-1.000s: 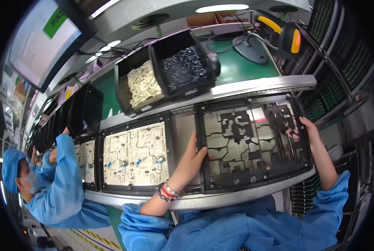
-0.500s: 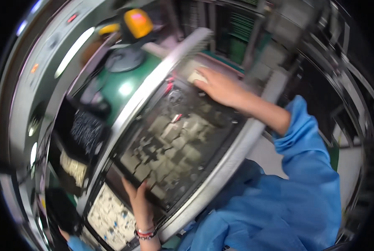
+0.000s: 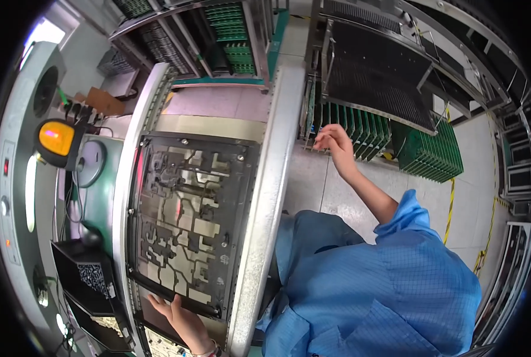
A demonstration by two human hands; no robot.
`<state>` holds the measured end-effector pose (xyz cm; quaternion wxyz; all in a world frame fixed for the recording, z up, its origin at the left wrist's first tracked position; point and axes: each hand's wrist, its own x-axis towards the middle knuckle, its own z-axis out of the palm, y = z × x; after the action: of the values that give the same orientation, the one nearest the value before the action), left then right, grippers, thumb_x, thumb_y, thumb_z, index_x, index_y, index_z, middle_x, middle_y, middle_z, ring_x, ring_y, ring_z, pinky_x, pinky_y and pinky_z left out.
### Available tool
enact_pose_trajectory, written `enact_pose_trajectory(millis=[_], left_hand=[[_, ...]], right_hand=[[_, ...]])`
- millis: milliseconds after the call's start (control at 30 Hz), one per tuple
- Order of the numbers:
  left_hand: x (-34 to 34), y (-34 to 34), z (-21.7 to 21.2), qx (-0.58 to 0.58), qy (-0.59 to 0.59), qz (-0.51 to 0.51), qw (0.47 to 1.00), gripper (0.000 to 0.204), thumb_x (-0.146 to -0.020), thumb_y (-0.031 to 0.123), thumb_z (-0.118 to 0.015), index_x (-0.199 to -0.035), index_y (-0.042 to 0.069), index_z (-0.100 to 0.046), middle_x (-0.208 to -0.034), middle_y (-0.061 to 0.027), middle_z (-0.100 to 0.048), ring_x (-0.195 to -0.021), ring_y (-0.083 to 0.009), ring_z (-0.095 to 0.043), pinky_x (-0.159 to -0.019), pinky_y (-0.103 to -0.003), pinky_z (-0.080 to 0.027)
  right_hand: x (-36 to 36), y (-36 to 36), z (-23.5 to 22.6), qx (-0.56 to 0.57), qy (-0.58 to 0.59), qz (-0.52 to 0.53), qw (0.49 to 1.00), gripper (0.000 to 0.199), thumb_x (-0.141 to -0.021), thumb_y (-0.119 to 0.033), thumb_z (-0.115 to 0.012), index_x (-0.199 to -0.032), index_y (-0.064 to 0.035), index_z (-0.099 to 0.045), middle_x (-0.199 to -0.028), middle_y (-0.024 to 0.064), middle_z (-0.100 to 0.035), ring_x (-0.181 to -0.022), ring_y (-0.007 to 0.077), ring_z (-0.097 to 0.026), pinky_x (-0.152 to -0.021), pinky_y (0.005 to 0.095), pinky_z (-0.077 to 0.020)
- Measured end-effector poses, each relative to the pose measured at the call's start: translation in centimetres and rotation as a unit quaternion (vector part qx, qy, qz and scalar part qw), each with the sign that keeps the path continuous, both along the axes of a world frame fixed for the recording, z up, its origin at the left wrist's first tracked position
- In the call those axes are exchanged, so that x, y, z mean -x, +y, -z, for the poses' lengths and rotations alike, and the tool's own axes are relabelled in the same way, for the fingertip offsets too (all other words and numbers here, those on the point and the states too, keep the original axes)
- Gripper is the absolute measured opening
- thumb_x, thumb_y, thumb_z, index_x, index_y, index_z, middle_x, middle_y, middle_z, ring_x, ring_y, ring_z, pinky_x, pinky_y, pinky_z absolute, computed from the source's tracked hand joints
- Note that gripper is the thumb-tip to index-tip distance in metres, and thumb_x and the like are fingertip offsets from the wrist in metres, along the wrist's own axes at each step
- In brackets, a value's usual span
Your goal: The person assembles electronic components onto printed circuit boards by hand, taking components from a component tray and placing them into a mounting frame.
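A dark rectangular fixture (image 3: 234, 238) with many cutouts and small screws lies between two metal rails, the left rail (image 3: 123, 196) and the right rail (image 3: 271, 196). At its near end my left hand (image 3: 185, 326) is open, fingers stretched beside the black end bar; whether they touch it I cannot tell. My right hand (image 3: 338, 149) is raised off to the right, fingers loosely bent and apart, with nothing visible in them. It is nearest to a row of upright green circuit boards (image 3: 354, 128); contact is not clear.
Under the near end of the fixture sits a pale speckled panel (image 3: 161, 345). Black bins (image 3: 90, 273) stand left of the rails, and an orange-and-black device (image 3: 56, 141) beyond them. A rack with green boards (image 3: 227, 30) stands at the far end. A black ribbed rack panel (image 3: 375, 77) overhangs the boards.
The view has turned toward the right. My right hand has left the fixture's far end and moved out over the floor to the circuit boards. My left hand stays by the near end.
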<state>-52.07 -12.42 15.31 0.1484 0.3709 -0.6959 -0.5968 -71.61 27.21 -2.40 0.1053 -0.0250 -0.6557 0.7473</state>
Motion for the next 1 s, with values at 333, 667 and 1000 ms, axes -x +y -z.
enact_pose_trajectory(millis=[333, 667, 1000], left_hand=[[-0.4, 0.9, 0.5, 0.154, -0.04, -0.01, 0.987, 0.064, -0.089, 0.014, -0.043, -0.145, 0.007, -0.014, -0.149, -0.0171, -0.021, -0.139, -0.0258, -0.019, -0.112, -0.038, -0.013], [-1.1, 1.6, 1.0, 0.186, -0.022, -0.023, 0.982, 0.064, -0.09, 0.017, -0.044, -0.144, 0.005, -0.014, -0.148, -0.0174, -0.024, -0.137, -0.0256, -0.023, -0.111, -0.037, -0.015], [-1.2, 1.6, -0.7, 0.215, -0.002, -0.014, 0.977, 0.062, -0.091, 0.015, -0.044, -0.145, 0.007, -0.015, -0.146, -0.0167, -0.024, -0.133, -0.0255, -0.029, -0.108, -0.034, -0.025]], right_hand=[[-6.3, 25.3, 29.4, -0.148, -0.24, 0.597, 0.751, 0.03, -0.086, -0.011, -0.05, -0.116, -0.0048, -0.047, -0.094, 0.0177, -0.06, -0.067, 0.0238, -0.062, -0.058, 0.0354, -0.0513], [-3.9, 27.9, 21.6, -0.233, -0.362, 0.223, 0.875, 0.035, -0.083, -0.02, -0.056, -0.115, -0.0067, -0.054, -0.094, 0.0103, -0.064, -0.085, 0.0187, -0.062, -0.074, 0.0343, -0.0493], [-11.4, 23.1, 17.9, -0.452, -0.207, 0.367, 0.786, 0.047, -0.074, -0.023, -0.07, -0.113, -0.0018, -0.053, -0.094, 0.0245, -0.063, -0.091, 0.0423, -0.059, -0.077, 0.0453, -0.0472]])
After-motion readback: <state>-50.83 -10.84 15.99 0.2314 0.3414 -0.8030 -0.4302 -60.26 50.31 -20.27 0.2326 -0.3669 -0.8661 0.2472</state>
